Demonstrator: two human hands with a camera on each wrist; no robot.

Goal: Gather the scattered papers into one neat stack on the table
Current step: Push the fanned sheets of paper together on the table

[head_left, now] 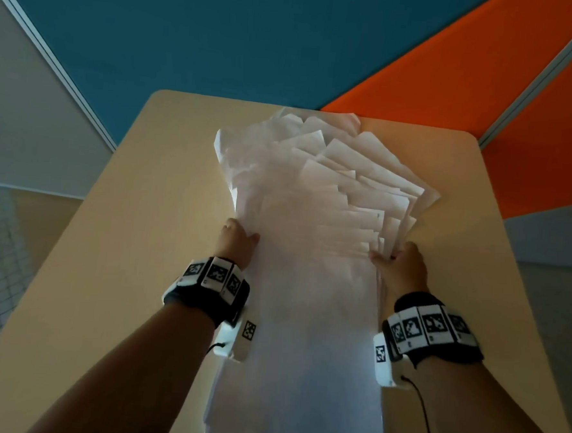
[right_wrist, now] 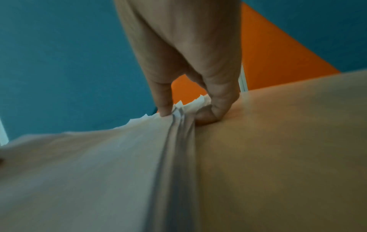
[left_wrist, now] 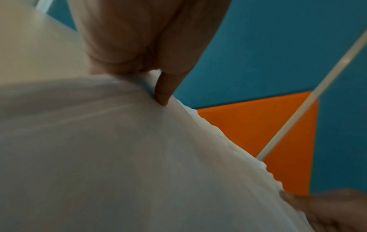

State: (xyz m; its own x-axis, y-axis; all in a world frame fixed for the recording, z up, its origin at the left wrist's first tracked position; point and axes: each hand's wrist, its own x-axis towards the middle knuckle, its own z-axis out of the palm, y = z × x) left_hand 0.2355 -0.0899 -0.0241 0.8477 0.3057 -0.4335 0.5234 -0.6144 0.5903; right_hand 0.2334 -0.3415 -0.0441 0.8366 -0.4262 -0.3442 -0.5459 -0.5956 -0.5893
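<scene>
A thick bundle of white papers [head_left: 313,238] stretches down the middle of the beige table [head_left: 139,187], its far ends fanned out unevenly. My left hand [head_left: 237,243] grips the bundle's left edge, thumb on top. In the left wrist view the thumb [left_wrist: 164,92] presses down on the papers [left_wrist: 123,157], and the fingers are hidden under them. My right hand [head_left: 398,266] pinches the right edge. The right wrist view has its thumb [right_wrist: 164,103] above the papers [right_wrist: 89,172] and curled fingers [right_wrist: 216,109] below them, against the table [right_wrist: 278,149].
Blue [head_left: 238,36] and orange [head_left: 470,77] partition panels stand close behind the table's far edge. A grey panel [head_left: 33,107] stands at the left. Bare tabletop lies on both sides of the papers. A cable [head_left: 426,422] hangs from my right wrist band.
</scene>
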